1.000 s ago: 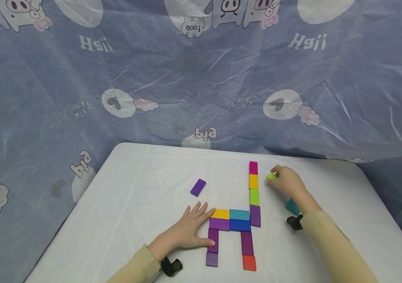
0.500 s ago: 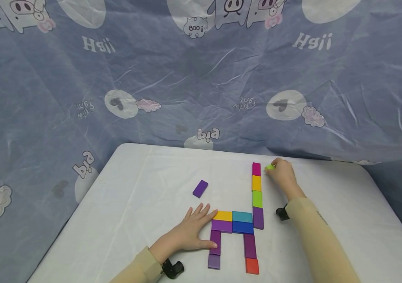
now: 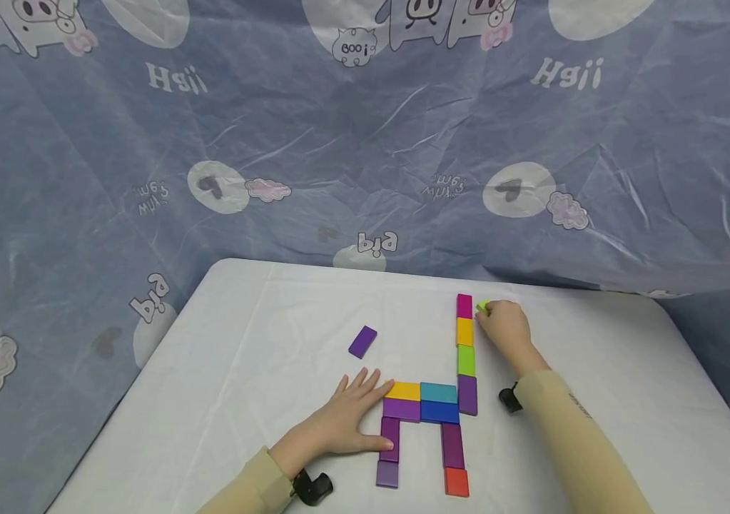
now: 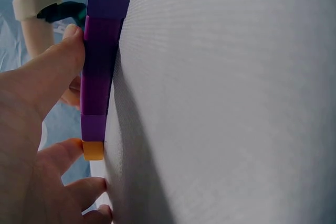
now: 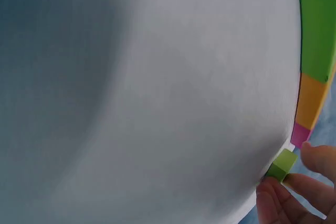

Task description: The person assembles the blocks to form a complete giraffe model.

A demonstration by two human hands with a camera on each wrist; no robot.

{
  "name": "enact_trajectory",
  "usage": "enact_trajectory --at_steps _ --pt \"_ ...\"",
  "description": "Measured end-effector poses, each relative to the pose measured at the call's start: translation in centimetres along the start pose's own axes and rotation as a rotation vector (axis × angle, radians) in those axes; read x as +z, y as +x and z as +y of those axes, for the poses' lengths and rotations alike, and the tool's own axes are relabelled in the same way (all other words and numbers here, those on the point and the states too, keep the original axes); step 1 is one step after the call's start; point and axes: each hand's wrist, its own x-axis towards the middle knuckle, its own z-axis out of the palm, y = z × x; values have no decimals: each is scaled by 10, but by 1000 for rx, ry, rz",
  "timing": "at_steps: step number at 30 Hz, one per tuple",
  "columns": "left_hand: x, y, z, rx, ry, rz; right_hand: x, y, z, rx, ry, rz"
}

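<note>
My left hand [image 3: 342,422] lies with fingers spread at the left side of a flat block figure. Its index finger touches the yellow block [image 3: 406,390], and the thumb rests on a dark purple block [image 3: 389,437]. At the upper right, my right hand [image 3: 506,327] pinches a small lime green block [image 5: 282,165]. That block is just right of the magenta block [image 3: 464,306] heading a column, apart from it. Down the column follow an orange-yellow block [image 3: 464,332], a green block [image 3: 466,360] and a purple block [image 3: 467,395].
Teal [image 3: 438,392] and blue [image 3: 439,412] blocks form the figure's body, beside a violet one [image 3: 401,410]. One leg ends in a red block [image 3: 457,482]. A loose purple block [image 3: 362,342] lies on the white table [image 3: 275,321]. A patterned sheet [image 3: 339,128] hangs behind.
My right hand has carried the lime green block up and left toward the column's top, then lowered a little. My left hand stays put. A teal block by the right wrist is now hidden.
</note>
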Motion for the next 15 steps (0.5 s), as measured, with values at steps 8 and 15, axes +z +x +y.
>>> enact_trajectory --at_steps 8,15 --pt "2 -1 -1 2 9 6 8 8 -5 -8 -57 -36" --pt "1 -1 -1 8 4 17 11 18 -8 18 -94 -86"
